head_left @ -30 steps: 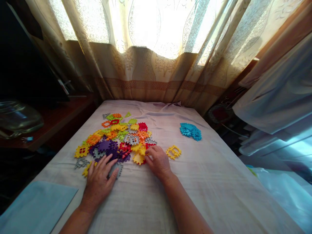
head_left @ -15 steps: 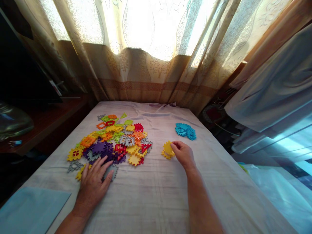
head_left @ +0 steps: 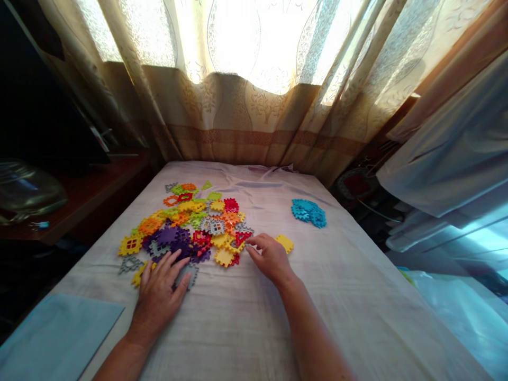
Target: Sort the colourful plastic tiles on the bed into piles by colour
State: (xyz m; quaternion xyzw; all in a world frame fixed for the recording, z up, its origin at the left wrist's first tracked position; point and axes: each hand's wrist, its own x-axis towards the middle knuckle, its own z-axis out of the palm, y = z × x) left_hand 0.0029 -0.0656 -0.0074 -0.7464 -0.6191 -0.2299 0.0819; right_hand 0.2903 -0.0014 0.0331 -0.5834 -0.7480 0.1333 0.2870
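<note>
A mixed heap of toothed plastic pieces, with purple pieces (head_left: 169,235) and orange pieces (head_left: 150,226), covers the left of the white cloth. My left hand (head_left: 163,280) rests at the heap's near edge, fingers spread, over a grey piece (head_left: 189,275) and beside a yellow one (head_left: 138,276). My right hand (head_left: 270,256) is at the heap's right side, fingers apart and empty, near a red triangle (head_left: 242,238). Just beyond it lies a yellow square piece (head_left: 284,243), partly behind the hand. Farther right is a pile of blue pieces (head_left: 308,212).
A light blue sheet (head_left: 59,333) lies at the near left corner of the cloth-covered surface (head_left: 238,328). Patterned curtains (head_left: 238,116) hang behind. On the left stands a brown shelf (head_left: 91,196) with a glass bowl (head_left: 32,190); clothes (head_left: 448,137) hang on the right.
My right hand has let go of the yellow piece and moved left to the heap's edge. My left hand stays in place on the heap. The view has shifted slightly.
</note>
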